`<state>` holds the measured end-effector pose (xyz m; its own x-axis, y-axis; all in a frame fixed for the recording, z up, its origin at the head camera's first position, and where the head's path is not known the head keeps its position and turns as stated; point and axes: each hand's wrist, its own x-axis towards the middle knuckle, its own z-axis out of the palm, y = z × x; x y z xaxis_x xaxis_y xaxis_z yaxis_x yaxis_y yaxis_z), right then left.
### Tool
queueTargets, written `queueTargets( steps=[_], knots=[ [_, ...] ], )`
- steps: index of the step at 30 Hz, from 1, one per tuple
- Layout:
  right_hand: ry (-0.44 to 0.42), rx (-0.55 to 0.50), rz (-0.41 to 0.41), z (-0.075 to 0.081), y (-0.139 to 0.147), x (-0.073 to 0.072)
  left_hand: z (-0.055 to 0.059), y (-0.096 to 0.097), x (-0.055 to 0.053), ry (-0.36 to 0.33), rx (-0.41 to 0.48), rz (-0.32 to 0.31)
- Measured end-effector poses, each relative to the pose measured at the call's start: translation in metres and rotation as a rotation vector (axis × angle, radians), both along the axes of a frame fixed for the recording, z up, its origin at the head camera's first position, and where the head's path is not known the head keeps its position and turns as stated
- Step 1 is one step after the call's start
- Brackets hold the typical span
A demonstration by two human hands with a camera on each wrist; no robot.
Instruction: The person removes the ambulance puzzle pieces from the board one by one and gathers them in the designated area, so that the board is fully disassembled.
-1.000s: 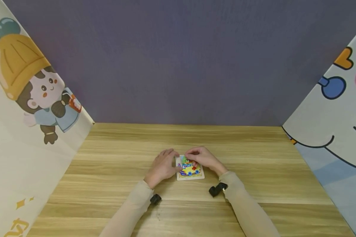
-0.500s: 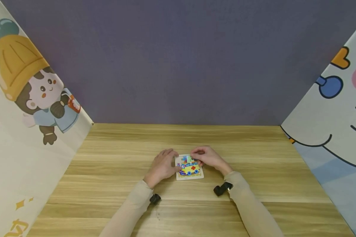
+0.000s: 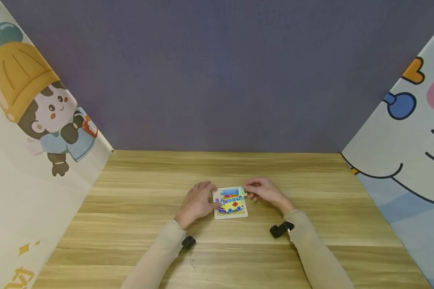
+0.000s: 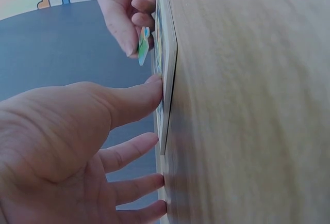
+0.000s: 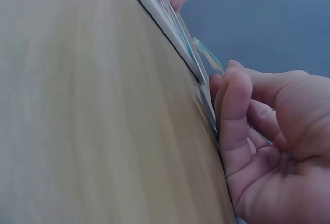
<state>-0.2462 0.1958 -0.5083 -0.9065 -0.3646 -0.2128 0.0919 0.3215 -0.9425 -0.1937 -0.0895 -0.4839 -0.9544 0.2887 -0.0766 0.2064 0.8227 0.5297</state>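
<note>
A small wooden jigsaw puzzle board (image 3: 231, 217), with a yellow ambulance picture, lies flat on the table. Along its left side rests my left hand (image 3: 198, 204); the thumb presses on the board's face and the other fingers stretch toward its edge and the tabletop. My right hand (image 3: 267, 192) pinches a thin green puzzle piece (image 4: 143, 48) between thumb and fingertips, at the board's far right corner. In the right wrist view the piece is tilted, its lower end close over the board. Bare pale tray shows at the picture's upper left.
The wood-grain table (image 3: 159, 168) runs back to a dark grey panel (image 3: 224, 80). White side panels with cartoon prints stand at left (image 3: 50, 132) and right (image 3: 412, 160). A black camera mount is strapped on each wrist.
My right hand has moved to the right across the board with the green piece, uncovering more of the picture's blue upper part. The left hand has stayed in place.
</note>
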Motion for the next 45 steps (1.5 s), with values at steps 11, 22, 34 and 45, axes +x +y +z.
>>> queueTargets(
  steps=[11,22,34,45],
  knots=[
    [0.009,-0.001,-0.035,-0.004,0.036,-0.004,0.002,0.0,0.003,-0.003,0.009,-0.003],
    [0.0,0.021,-0.078,-0.002,0.065,-0.006,0.001,-0.001,0.001,-0.004,0.006,-0.001],
    [0.025,0.091,-0.137,0.004,0.091,-0.006,0.002,0.0,0.003,-0.005,0.013,0.002],
    [0.026,0.106,-0.189,0.007,0.089,-0.004,0.002,0.0,0.003,0.0,0.015,0.002]
  ],
)
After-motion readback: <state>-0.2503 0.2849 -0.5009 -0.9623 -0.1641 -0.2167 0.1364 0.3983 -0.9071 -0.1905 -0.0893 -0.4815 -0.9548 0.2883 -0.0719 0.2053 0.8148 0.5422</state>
